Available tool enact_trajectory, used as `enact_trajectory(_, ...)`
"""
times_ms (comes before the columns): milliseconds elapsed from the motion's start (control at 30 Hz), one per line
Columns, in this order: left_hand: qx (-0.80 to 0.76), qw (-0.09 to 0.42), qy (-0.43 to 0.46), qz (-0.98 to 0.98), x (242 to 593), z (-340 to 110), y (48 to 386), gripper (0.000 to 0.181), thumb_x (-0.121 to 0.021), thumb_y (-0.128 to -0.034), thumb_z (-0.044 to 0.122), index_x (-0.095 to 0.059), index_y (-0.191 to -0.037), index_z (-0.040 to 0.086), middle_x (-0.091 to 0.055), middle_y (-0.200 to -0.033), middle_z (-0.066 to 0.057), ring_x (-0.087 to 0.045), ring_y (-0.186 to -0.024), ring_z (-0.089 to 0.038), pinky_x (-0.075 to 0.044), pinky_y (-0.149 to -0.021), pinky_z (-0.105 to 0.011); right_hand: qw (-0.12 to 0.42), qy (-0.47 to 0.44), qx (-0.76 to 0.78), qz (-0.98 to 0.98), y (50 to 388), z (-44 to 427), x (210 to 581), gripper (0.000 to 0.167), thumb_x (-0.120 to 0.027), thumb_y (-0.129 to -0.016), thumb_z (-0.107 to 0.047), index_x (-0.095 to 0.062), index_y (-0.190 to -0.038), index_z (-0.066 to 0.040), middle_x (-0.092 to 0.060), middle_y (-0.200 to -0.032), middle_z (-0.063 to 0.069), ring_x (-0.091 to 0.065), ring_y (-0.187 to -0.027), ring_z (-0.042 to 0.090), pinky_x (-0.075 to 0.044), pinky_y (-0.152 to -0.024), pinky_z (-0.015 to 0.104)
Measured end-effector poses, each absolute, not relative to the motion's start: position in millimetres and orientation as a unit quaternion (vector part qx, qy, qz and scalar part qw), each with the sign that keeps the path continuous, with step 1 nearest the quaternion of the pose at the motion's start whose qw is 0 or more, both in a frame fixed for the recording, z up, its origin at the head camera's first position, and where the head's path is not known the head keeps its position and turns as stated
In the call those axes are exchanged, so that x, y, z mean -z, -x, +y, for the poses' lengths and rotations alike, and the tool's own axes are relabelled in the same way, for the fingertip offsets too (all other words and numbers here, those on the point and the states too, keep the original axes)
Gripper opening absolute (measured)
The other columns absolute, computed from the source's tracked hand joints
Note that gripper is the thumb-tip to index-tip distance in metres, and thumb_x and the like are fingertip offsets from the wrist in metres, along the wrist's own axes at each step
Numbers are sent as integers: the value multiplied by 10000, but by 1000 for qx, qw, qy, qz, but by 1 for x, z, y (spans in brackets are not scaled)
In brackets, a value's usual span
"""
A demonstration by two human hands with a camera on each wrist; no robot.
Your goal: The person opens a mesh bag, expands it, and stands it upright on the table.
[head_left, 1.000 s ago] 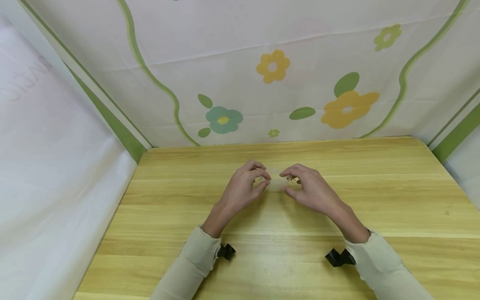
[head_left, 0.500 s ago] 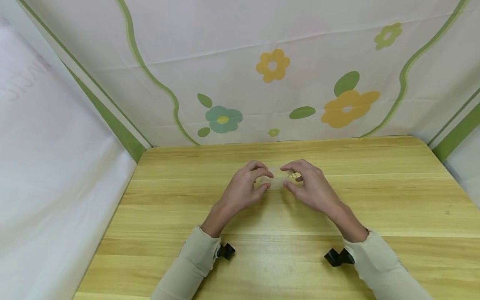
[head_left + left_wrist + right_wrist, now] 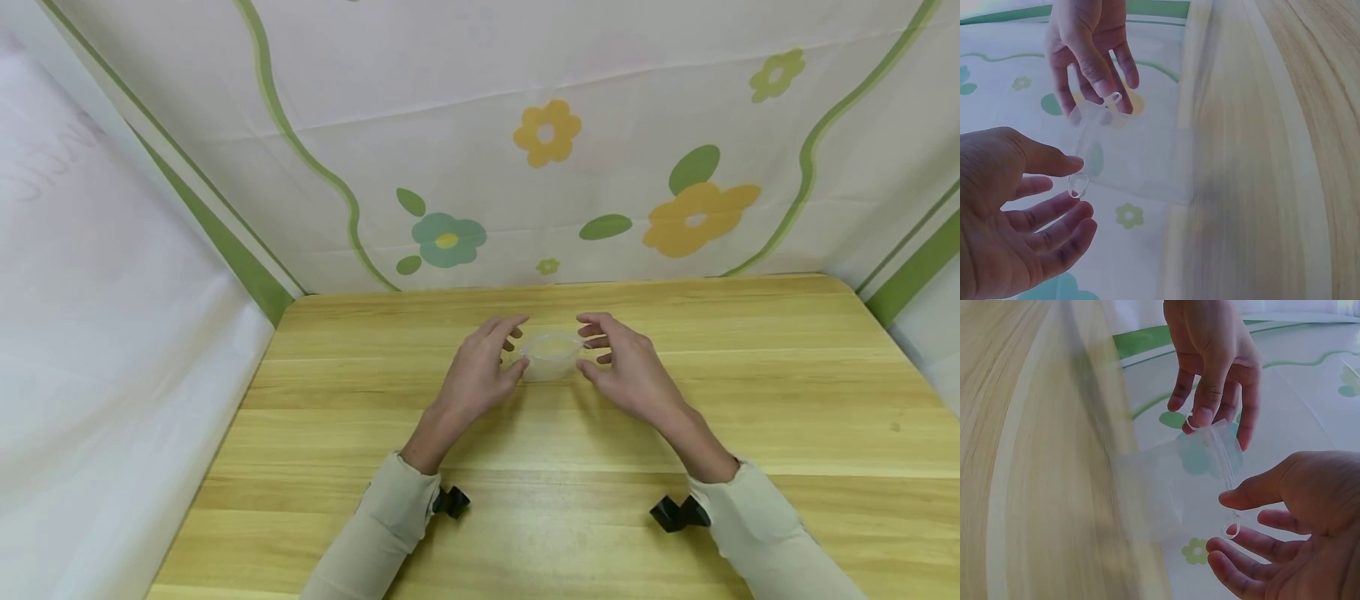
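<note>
A small translucent drawstring pouch (image 3: 551, 367) stands upright on the wooden table, its mouth spread into an eye shape. Thin clear cord loops stick out at both ends of its top edge. My left hand (image 3: 478, 367) is at the pouch's left end, thumb close to the rim and fingers apart; a cord loop (image 3: 1078, 185) lies by its fingertips in the left wrist view. On the opposite end my right hand (image 3: 627, 367) has thumb and fingers spread, with another loop (image 3: 1232, 528) by its index fingertip. Whether the fingertips touch the cords is hard to tell.
The wooden table (image 3: 555, 517) reaches back to a white cloth (image 3: 480, 167) printed with flowers. White cloth also hangs at the left (image 3: 112, 333) and right. A black wrist mount (image 3: 452, 503) is strapped at each sleeve.
Both hands have spread their thumbs and fingers apart and drawn slightly outward from the pouch. Its mouth, earlier partly hidden between the fingers, now shows wider.
</note>
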State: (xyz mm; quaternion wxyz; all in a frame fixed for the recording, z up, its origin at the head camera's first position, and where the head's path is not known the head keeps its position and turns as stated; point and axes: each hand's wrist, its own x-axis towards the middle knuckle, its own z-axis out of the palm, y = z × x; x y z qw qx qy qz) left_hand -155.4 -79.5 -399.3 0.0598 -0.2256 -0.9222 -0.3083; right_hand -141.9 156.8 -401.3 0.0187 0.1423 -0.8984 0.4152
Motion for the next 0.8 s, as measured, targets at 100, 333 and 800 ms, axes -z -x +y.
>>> enact_trajectory(100, 313, 54, 219, -923, 400, -79, 156, 611, -810, -963, 85, -570, -1525, 86, -710, -1278, -124, -753, -1061, -256, -650, -855, -362, 15, -138, -417, -898, 143, 157, 403, 595, -740, -972, 10, -506, -1518, 19, -679, -1372, 249, -693, -1240, 423, -630, -964, 559)
enact_trajectory(333, 330, 56, 218, -917, 401, -80, 156, 566, -803, -964, 67, -597, -1491, 69, -742, -1188, -114, -763, -982, -248, -651, -805, -334, 19, -127, -414, -901, 144, 157, 405, 525, -727, -982, 7, -548, -1474, 29, -714, -1284, 223, -718, -1175, 400, -636, -953, 540)
enact_trajectory(800, 379, 48, 210, -900, 406, -74, 158, 419, -757, -966, -31, -675, -1374, 19, -781, -1030, -121, -790, -898, -235, -670, -798, -315, 35, -107, -449, -887, 143, 148, 411, 301, -744, -970, 12, -697, -1267, 4, -798, -1050, 159, -785, -978, 308, -677, -828, 365)
